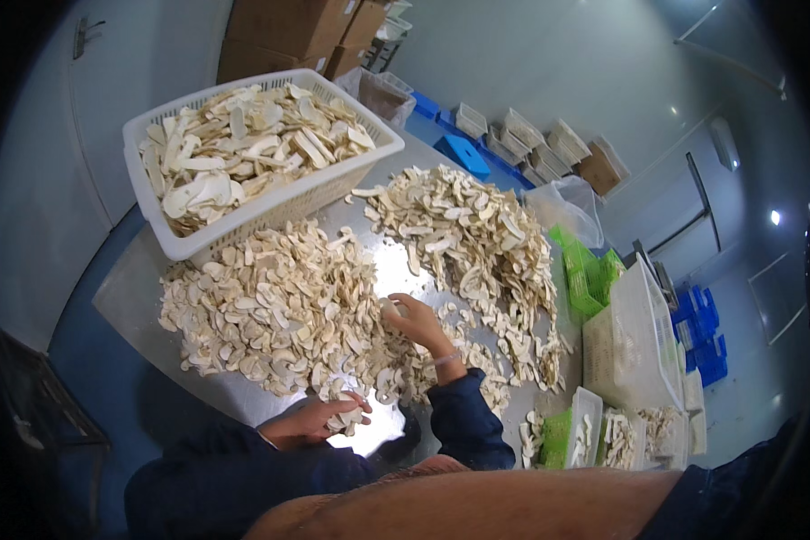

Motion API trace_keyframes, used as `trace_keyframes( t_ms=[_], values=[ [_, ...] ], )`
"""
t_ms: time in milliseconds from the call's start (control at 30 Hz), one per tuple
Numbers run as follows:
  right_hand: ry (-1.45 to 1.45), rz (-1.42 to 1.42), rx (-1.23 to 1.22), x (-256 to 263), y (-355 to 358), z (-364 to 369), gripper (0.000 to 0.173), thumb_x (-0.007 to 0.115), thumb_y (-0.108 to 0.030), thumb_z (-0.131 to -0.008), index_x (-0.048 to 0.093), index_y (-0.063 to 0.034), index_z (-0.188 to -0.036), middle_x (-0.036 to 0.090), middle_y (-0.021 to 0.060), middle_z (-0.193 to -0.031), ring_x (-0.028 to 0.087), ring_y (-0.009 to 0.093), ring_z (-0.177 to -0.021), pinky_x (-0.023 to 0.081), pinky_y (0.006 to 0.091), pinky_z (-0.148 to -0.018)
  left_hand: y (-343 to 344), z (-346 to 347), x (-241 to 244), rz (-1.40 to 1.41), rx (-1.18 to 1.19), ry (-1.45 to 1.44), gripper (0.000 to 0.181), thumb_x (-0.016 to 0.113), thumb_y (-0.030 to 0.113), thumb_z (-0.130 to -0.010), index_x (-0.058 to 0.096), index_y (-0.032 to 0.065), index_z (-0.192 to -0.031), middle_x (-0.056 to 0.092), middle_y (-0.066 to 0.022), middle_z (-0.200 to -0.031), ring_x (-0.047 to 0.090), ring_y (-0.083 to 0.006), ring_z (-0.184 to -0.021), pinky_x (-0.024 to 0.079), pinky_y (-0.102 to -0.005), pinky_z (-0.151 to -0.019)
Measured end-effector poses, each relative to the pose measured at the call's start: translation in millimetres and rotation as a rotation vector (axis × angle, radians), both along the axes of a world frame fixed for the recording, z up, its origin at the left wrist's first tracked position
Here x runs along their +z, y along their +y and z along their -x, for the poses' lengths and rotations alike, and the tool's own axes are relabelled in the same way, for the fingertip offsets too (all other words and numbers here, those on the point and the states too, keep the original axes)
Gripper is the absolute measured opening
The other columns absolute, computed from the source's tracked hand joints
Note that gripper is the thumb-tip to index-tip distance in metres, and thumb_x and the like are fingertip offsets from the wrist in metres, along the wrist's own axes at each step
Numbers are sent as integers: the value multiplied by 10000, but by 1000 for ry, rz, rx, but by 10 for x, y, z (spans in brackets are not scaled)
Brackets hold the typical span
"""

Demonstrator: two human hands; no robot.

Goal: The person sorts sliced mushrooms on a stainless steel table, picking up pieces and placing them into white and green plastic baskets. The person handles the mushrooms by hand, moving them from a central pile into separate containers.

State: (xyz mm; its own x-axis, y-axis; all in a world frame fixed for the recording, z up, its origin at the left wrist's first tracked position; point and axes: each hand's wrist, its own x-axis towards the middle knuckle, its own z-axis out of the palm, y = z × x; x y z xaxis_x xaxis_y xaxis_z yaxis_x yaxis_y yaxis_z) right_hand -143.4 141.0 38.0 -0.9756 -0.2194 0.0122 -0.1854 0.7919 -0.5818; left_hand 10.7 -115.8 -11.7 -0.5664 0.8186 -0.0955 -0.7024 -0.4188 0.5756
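Note:
My left hand (305, 420) is closed around a few pale mushroom slices (343, 422), low over the near edge of the metal table (239, 399). A pale slice (390, 308) sits between the thumb and fingers of my right hand (418, 325). That hand is above the right side of a wide heap of small dried-looking mushroom slices (270, 310). Beyond it and to the right lies a second pile of slices (466, 229), which trails towards me along the table's right side.
A white plastic basket (280, 199) full of larger slices stands at the table's far left. Along the right edge are a green basket (584, 277), a tall white crate (624, 337) and small bins of slices (619, 435). Cardboard boxes (283, 34) are stacked behind.

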Motion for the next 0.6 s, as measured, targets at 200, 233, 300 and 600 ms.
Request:
trace_keyframes(
  t_ms=[200, 233, 300, 600],
  values=[
    [-380, 609, -219, 271, 320, -668, 405, 593, -255, -909, 543, -16, -1232, 649, 59, -972, 613, 122, -823, 468, 232, -679, 54, -11, 57, 124, 58, 126, 250, 528, 204, -943, 554, 21, -1112, 591, -108, -1109, 619, -221, -1020, 510, -287, -686],
    [-439, 704, -256, 334, 298, -750, 408, 595, -258, -909, 541, -12, -1230, 649, 59, -975, 612, 119, -820, 465, 229, -676, 61, -14, 36, 60, 42, -94, 252, 535, 203, -936, 556, 21, -1109, 593, -107, -1098, 620, -221, -1008, 508, -293, -698],
    [-383, 689, -254, 351, 292, -872, 364, 575, -227, -927, 542, -2, -1211, 637, 59, -1004, 613, 113, -839, 474, 241, -694, 51, -29, 132, 55, 94, -140, 243, 538, 198, -933, 560, 21, -1099, 595, -107, -1085, 620, -225, -999, 505, -296, -712],
    [229, -128, -167, 183, -28, -1399, 342, 703, -149, -773, 630, -26, -1085, 654, 145, -994, 599, 338, -956, 468, 399, -864, 77, -11, 22, -59, 71, -191, 160, 545, 159, -930, 553, 64, -1058, 582, -112, -1085, 613, -243, -983, 514, -304, -687]
  ],
)
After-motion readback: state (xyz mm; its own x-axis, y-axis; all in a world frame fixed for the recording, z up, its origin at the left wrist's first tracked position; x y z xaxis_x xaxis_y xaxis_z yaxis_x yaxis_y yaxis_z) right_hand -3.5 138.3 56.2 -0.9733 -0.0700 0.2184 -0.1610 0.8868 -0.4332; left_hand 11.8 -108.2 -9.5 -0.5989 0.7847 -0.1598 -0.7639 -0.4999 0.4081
